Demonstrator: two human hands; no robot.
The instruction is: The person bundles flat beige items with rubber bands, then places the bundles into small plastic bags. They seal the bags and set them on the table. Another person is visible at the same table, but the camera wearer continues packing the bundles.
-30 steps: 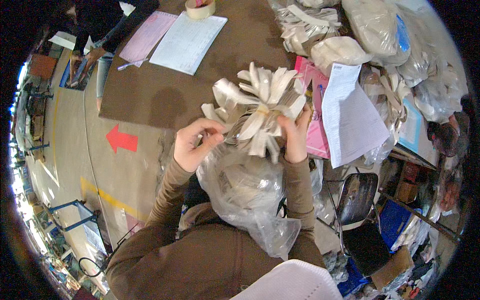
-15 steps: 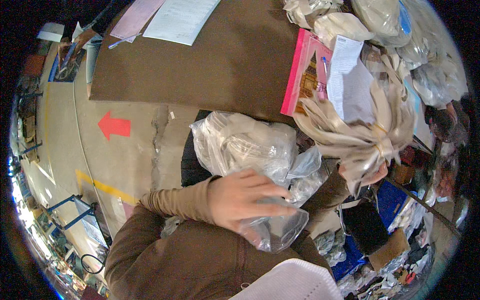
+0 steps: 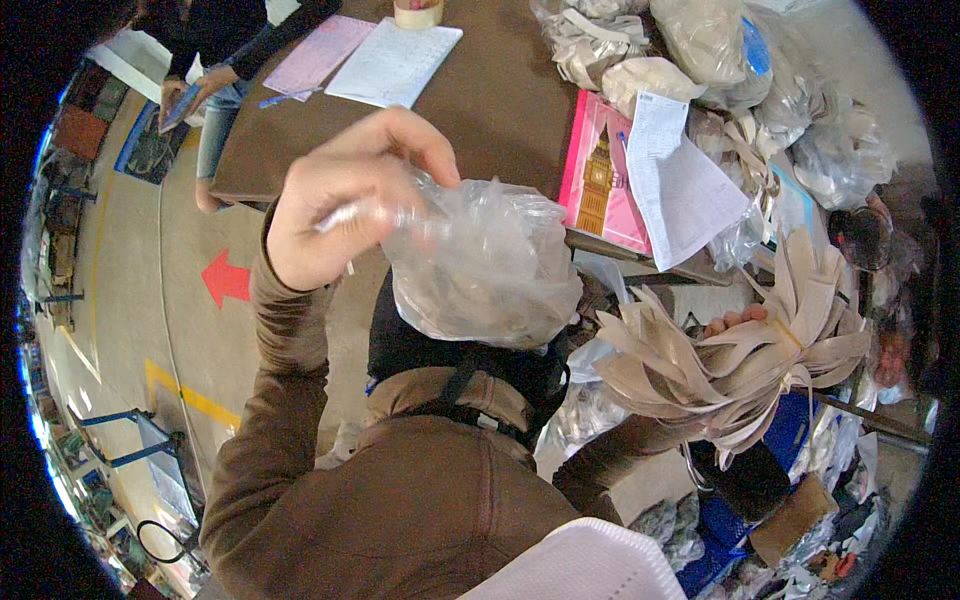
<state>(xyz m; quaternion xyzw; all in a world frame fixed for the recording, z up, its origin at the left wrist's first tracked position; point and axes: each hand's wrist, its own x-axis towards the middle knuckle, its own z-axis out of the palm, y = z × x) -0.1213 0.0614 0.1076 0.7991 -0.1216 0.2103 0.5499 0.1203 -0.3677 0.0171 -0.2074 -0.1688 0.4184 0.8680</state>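
Observation:
My left hand [image 3: 350, 195] is raised beside a clear plastic bag [image 3: 490, 275], its curled fingers pinching the film at the bag's upper left; the fingertips are partly blurred. The bag sits at my lap by the table's near edge, and its contents show only faintly through the cloudy film. Off to the right, my right hand [image 3: 735, 320] grips a bundle of beige fabric-like strips [image 3: 690, 365]. A thin tie binds the strips near their middle, and their loose ends fan out, hiding most of that hand.
On the brown table [image 3: 490, 110] lie a pink-edged notebook [image 3: 597, 180], a creased paper [image 3: 680, 195], a white pad [image 3: 395, 62] and a tape roll [image 3: 418, 12]. Filled plastic bags [image 3: 700, 40] crowd the far right. A person [image 3: 205, 85] stands far left, holding a phone-like object.
My left hand has moved up and left, from low in front of my body to the bag's upper side. The strip bundle has shifted slightly right and fanned wider. A person has come into view.

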